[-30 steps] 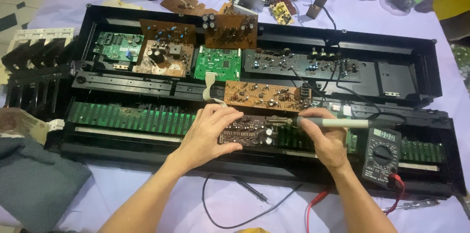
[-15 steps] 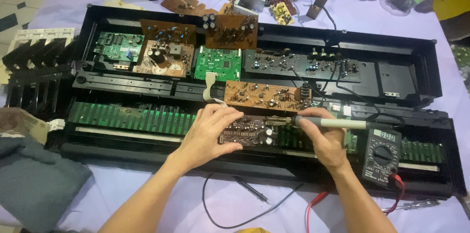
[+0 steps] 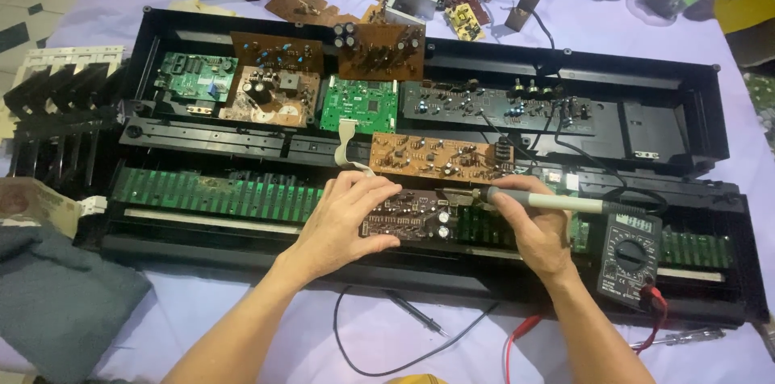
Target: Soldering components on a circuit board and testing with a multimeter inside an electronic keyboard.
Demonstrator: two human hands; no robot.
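Nothing has shifted since the earlier frames: left hand (image 3: pixel 343 218) still pins the small brown circuit board (image 3: pixel 408 216) flat, fingers curled over its left end, on the open black chassis (image 3: pixel 678 121) near the counter's front edge. Right hand (image 3: pixel 533 226) pinches the soldering iron (image 3: pixel 549 201), tip at the board's right end. Board looks light, stiff, fragile; hold by edges. Joint under the tip is too small to make out.

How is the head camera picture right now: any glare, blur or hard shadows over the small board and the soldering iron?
Head view: even, soft light with no hard shadows; the small dark board under the left hand is sharp enough to show its parts; the soldering iron in the right hand shows no motion blur; no strong glare on the purple cloth; the frame's edges bend slightly, as the black case shows.
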